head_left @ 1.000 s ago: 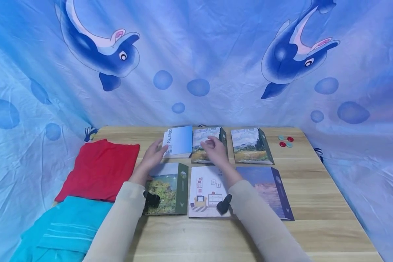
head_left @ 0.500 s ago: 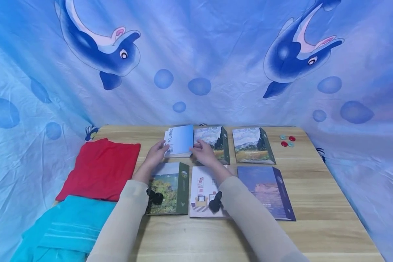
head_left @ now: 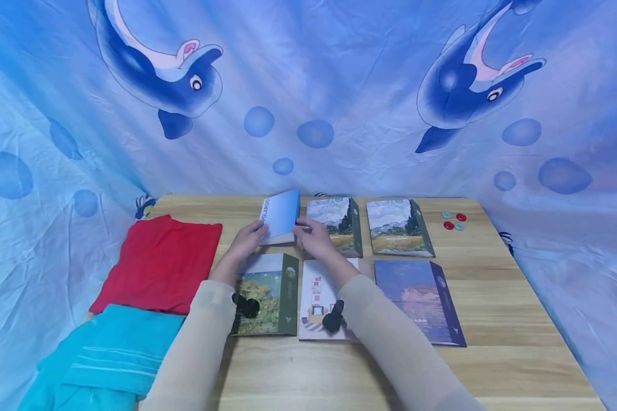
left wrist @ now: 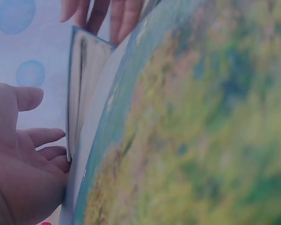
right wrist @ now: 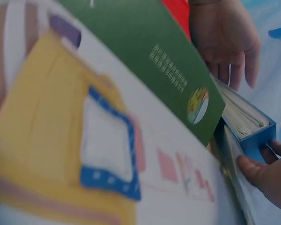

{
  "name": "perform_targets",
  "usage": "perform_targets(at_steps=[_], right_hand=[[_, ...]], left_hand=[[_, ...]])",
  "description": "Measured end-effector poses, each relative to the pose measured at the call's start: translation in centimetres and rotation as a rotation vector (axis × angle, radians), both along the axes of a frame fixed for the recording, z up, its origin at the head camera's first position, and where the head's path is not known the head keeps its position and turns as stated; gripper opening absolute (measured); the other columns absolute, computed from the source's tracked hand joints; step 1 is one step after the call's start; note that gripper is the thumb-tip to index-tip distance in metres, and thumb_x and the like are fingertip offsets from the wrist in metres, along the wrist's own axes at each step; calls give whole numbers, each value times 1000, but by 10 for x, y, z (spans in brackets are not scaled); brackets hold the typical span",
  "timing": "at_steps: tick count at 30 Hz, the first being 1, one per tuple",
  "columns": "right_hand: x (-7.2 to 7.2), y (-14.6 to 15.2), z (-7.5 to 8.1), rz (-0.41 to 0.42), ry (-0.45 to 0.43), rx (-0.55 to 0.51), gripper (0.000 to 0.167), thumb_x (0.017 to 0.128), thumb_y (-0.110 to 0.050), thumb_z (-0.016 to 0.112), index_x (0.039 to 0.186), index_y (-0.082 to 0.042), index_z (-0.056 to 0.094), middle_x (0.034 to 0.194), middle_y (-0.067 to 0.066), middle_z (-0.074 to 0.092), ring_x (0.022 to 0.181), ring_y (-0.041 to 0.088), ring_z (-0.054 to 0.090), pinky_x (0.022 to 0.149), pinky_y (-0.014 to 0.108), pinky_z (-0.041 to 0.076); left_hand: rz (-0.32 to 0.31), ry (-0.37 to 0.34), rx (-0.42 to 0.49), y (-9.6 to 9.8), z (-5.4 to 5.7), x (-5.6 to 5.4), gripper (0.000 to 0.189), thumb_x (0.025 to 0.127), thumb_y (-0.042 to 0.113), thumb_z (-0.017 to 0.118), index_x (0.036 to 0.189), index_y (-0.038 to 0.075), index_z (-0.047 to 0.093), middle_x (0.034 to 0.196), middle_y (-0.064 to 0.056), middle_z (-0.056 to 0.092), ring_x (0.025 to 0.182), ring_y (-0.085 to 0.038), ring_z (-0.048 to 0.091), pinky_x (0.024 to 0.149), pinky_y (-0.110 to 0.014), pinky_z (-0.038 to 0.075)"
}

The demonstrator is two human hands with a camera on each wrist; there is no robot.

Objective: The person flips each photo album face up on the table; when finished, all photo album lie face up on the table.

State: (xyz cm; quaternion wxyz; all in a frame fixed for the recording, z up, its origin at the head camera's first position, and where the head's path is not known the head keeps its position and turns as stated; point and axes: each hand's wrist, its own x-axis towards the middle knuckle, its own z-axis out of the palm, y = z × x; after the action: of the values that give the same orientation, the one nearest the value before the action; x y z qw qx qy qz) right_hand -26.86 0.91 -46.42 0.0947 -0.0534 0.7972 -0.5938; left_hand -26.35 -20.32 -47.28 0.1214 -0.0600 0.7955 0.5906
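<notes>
A blue-and-white photo album [head_left: 284, 214] printed "POLAROID" leans at the back left of the table, its right, spine side higher than its left. My left hand [head_left: 248, 237] is at its left edge; in the left wrist view the fingers [left wrist: 46, 136] reach that edge and the thumb stands apart from it. At the spine, my right hand [head_left: 313, 235] grips with bent fingers [right wrist: 270, 154], the thumb lower down. Close by on the right lies a landscape-painting album [head_left: 334, 220]. Below the hands are a green-spined album [head_left: 259, 297] and a white album with a room drawing [head_left: 313, 297].
Another landscape album [head_left: 397, 225] and a purple sea-scene album [head_left: 408, 297] lie to the right. Several red and pale green buttons [head_left: 449, 225] sit near the right edge. Folded red cloth [head_left: 156, 265] and turquoise cloth [head_left: 110, 348] lie left. A dolphin-print curtain [head_left: 360, 74] encloses the table [head_left: 298, 377].
My right hand has come left from over the landscape album to the blue album's spine. The album's spine side has risen, tilting it leftward. My left hand stays by its left edge.
</notes>
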Motion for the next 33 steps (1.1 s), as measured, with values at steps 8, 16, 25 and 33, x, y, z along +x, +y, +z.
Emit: perform_targets(at_steps=[8,16,25,33], right_hand=[[-4,-4,0,-102,11,-190,39,100,-14,65,138,-9,62,138,13,59,116,26,62,96,35,55],[-4,0,-3,-90,-144,-312,62,99,-18,67,152,1,40,141,21,57,128,34,57,104,39,50],[-2,2,-3,-61,-205,-400,55,102,-21,62,151,-2,44,144,19,54,129,34,56,103,39,51],[4,1,10,-123,-144,-388,51,100,-27,67,146,-11,54,139,15,60,119,33,64,94,41,57]], left_hand=[[-70,114,-80,13,0,3,68,107,44,44,161,6,25,166,-19,21,152,-37,18,123,-52,17],[-170,227,-282,33,3,10,80,106,59,29,162,4,14,168,-23,5,153,-41,6,123,-57,8],[-190,269,-255,39,4,18,90,100,71,30,163,9,15,168,-18,10,153,-41,12,121,-63,11],[-77,369,-126,46,12,26,72,102,57,50,158,14,36,157,-18,40,140,-39,44,112,-51,40]])
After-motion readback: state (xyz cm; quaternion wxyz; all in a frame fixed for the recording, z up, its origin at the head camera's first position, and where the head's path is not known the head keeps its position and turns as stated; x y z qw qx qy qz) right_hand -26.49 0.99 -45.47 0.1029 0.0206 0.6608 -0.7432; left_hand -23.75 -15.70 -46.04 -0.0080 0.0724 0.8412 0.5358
